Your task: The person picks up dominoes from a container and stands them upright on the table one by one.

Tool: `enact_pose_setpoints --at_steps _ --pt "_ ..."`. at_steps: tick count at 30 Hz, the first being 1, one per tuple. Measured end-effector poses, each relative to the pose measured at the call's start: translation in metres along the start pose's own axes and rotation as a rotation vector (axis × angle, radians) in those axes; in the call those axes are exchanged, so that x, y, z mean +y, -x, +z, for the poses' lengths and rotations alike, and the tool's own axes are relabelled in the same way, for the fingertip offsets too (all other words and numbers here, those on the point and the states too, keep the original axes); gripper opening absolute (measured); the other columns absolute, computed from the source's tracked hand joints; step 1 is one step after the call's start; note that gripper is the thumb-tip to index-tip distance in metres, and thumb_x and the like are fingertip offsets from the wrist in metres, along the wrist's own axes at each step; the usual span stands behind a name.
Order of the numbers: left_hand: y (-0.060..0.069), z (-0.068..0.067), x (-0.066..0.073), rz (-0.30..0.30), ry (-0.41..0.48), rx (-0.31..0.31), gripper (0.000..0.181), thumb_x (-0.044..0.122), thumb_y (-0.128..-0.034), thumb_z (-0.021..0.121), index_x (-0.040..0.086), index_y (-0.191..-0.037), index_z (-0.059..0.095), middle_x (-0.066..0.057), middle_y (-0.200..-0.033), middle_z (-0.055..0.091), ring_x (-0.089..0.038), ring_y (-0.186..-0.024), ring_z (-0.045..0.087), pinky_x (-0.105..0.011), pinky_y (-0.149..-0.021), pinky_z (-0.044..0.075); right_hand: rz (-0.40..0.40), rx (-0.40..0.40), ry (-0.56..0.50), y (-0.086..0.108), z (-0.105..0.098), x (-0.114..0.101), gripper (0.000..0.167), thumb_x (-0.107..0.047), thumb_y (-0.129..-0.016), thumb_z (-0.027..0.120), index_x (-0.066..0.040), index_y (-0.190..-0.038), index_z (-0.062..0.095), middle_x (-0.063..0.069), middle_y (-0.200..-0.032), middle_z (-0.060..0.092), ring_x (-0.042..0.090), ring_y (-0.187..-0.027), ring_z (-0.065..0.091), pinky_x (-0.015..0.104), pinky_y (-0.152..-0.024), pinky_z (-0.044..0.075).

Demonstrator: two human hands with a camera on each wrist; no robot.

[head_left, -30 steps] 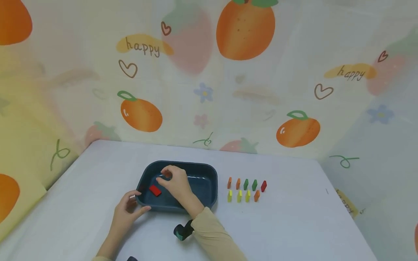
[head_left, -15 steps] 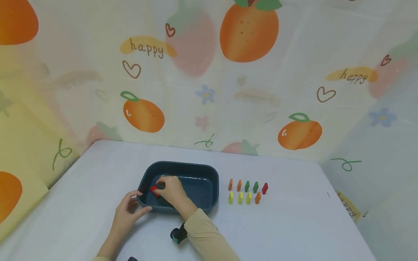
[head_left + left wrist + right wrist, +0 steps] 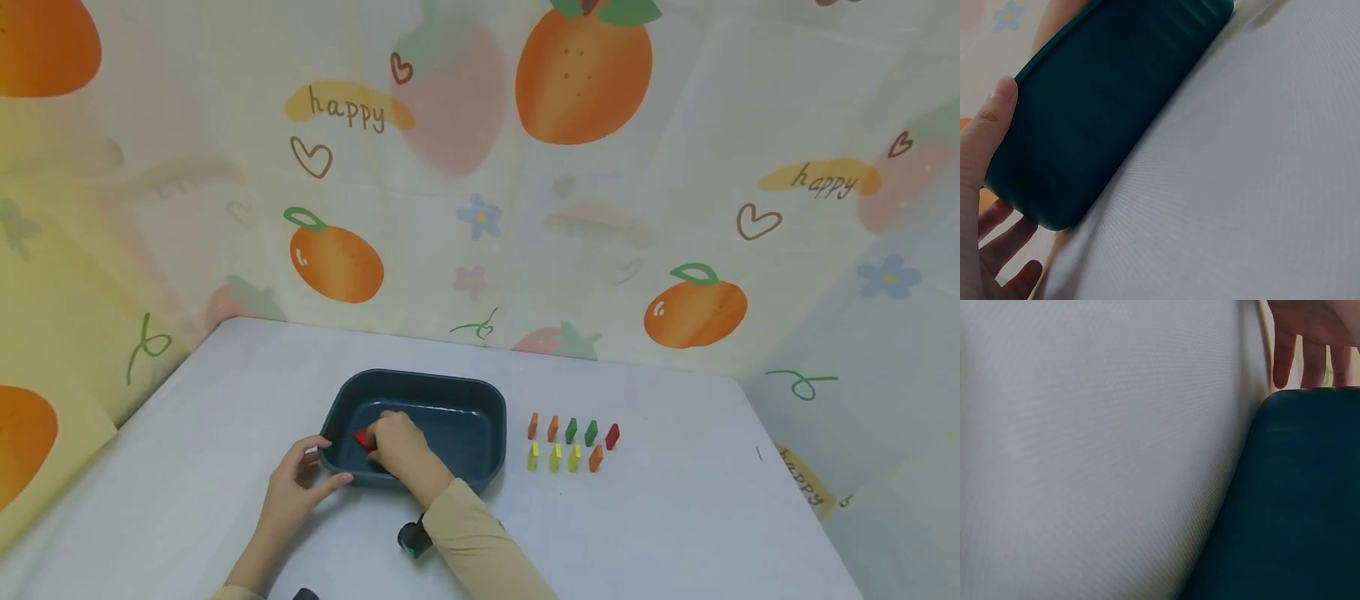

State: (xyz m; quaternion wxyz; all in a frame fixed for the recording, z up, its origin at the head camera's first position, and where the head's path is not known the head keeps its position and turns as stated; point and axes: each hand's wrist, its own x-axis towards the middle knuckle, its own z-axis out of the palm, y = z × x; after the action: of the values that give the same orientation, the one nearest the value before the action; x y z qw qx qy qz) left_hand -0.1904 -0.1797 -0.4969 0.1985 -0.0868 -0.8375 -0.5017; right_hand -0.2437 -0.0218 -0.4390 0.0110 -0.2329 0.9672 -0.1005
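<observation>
A dark blue-green tray (image 3: 465, 442) sits on the table in the head view. My left hand (image 3: 296, 483) grips its left front corner, thumb at the front rim and fingers round the left side. The left wrist view has the thumb (image 3: 997, 119) against the tray wall (image 3: 1097, 112). Reaching over the front rim, my right hand (image 3: 400, 446) pinches a red domino (image 3: 362, 437) in the tray's left part. The hand covers much of the domino. In the right wrist view, the tray's outer wall (image 3: 1297, 487) hides the fingertips' work; several fingers (image 3: 1314, 362) show above its rim.
Right of the tray, two rows of upright dominoes stand: orange (image 3: 553, 428), green (image 3: 592, 432) and red (image 3: 612, 436) behind, yellow (image 3: 555, 457) and orange (image 3: 596, 458) in front. A patterned fabric wall (image 3: 480, 250) rises behind the white table (image 3: 675, 517).
My right hand has come down to the red domino in the tray and taken hold of it. My left hand stays at the tray's corner. The head view has shifted slightly.
</observation>
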Motion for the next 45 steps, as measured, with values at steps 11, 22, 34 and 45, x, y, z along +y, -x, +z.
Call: enact_pose_setpoints --at_steps 11,22,34,45 --pt "-0.002 0.005 -0.001 -0.008 -0.012 -0.005 0.054 0.009 -0.0635 0.081 0.004 -0.108 0.051 -0.013 -0.118 0.052 -0.026 -0.096 0.055 -0.007 -0.078 0.04 0.122 0.0 -0.198 -0.001 0.004 0.012 0.028 -0.008 -0.074 0.072 -0.012 -0.101 0.065 -0.002 -0.092 0.061 0.008 -0.075 0.051 0.017 -0.068 0.046" --pt "-0.002 0.007 0.002 -0.025 0.012 -0.014 0.053 0.01 -0.0646 0.08 0.004 -0.108 0.051 -0.014 -0.118 0.051 -0.029 -0.097 0.055 -0.006 -0.079 0.039 0.12 -0.001 -0.393 0.009 -0.002 0.026 0.028 -0.013 -0.073 0.074 -0.004 -0.098 0.066 -0.002 -0.076 0.057 0.008 -0.064 0.048 0.016 -0.057 0.043" --pt "-0.003 0.006 0.003 -0.018 -0.02 -0.005 0.055 0.011 -0.063 0.081 0.004 -0.108 0.051 -0.011 -0.117 0.052 -0.002 -0.095 0.049 -0.008 -0.083 0.037 0.112 0.05 -0.616 0.027 -0.012 0.048 0.032 -0.006 -0.071 0.073 -0.005 -0.098 0.056 -0.002 -0.07 0.051 0.011 -0.063 0.048 0.019 -0.056 0.044" --pt "0.0 0.001 0.002 0.004 -0.017 0.006 0.053 0.009 -0.0637 0.081 0.005 -0.107 0.052 -0.011 -0.116 0.053 -0.001 -0.093 0.049 -0.004 -0.082 0.035 0.083 0.119 -0.648 0.048 -0.018 0.056 0.031 -0.002 -0.071 0.073 -0.012 -0.097 0.06 -0.003 -0.07 0.055 0.009 -0.062 0.049 0.019 -0.055 0.044"
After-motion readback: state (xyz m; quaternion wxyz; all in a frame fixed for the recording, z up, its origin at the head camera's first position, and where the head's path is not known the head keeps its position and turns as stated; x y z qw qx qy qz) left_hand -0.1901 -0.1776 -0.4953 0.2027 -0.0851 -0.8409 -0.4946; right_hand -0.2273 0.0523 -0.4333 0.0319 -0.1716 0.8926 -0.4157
